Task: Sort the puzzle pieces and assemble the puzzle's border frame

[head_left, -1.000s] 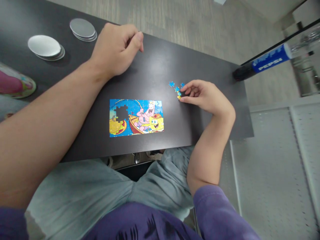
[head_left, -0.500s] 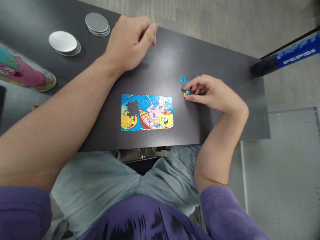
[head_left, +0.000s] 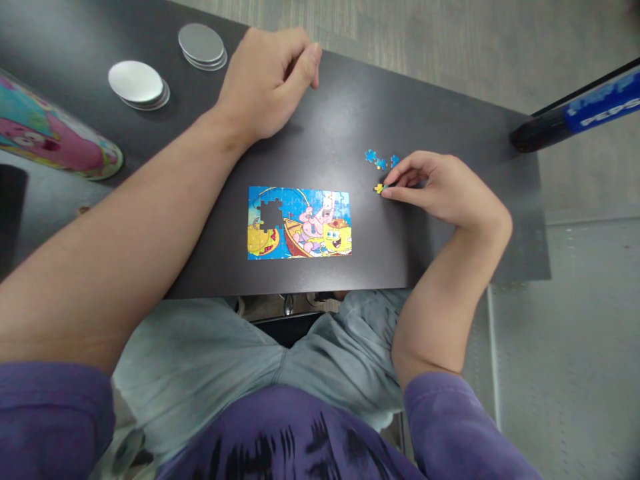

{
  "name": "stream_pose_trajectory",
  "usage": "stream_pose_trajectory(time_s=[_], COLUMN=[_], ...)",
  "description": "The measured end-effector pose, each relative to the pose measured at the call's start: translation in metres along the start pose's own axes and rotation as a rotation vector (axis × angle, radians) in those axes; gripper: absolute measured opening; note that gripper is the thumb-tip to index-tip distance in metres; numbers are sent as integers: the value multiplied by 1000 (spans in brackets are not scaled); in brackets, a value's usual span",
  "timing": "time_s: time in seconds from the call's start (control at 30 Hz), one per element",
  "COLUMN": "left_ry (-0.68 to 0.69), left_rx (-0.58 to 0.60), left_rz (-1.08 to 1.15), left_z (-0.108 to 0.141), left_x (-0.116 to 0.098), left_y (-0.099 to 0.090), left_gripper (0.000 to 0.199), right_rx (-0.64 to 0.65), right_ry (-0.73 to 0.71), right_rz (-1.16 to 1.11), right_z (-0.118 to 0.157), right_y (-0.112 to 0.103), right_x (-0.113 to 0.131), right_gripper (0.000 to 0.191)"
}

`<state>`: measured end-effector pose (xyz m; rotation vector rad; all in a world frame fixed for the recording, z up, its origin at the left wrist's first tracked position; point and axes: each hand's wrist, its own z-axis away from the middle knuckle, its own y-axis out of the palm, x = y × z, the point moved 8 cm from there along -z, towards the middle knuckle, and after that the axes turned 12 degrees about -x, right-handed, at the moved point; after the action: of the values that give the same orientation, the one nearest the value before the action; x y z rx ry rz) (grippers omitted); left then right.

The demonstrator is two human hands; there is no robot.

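A cartoon jigsaw puzzle (head_left: 313, 230) lies flat on the dark table, with a gap showing bare tabletop in its upper left part. To its right, my right hand (head_left: 430, 180) pinches a yellow and blue puzzle piece (head_left: 379, 189) between thumb and index finger. Just beyond those fingertips, several loose blue puzzle pieces (head_left: 371, 156) lie close together. My left hand (head_left: 273, 80) rests near the far edge of the table, its fingers curled; whether anything is inside them is hidden.
Two small stacks of round silver discs, one stack (head_left: 135, 83) nearer and another stack (head_left: 202, 45) farther, sit at the left. A cartoon-printed cylinder (head_left: 55, 130) stands at the left edge. A blue and black Pepsi object (head_left: 575, 117) is at the table's right end.
My right thumb and index finger have closed on the yellow and blue piece. The whole view has shifted slightly; my left hand keeps its curled pose.
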<state>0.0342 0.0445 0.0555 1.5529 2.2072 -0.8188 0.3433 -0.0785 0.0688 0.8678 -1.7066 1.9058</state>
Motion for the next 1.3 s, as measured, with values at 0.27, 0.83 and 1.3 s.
stream_pose_trajectory(time_s=[0.27,0.83,1.3], left_ry=[-51,67,57], left_rx=[11,9,0], left_rz=[34,-38,-16], left_z=[0,3,4], left_x=[-2,9,11], left_y=[5,19,24], left_gripper=[67,94,128], right_rx=[51,300,345], right_ry=[-83,-411,-487], right_rz=[-46,-267,-162], right_z=[7,12,14], right_y=[11,130,136], right_x=[37,148,145], right_gripper=[30,11,11])
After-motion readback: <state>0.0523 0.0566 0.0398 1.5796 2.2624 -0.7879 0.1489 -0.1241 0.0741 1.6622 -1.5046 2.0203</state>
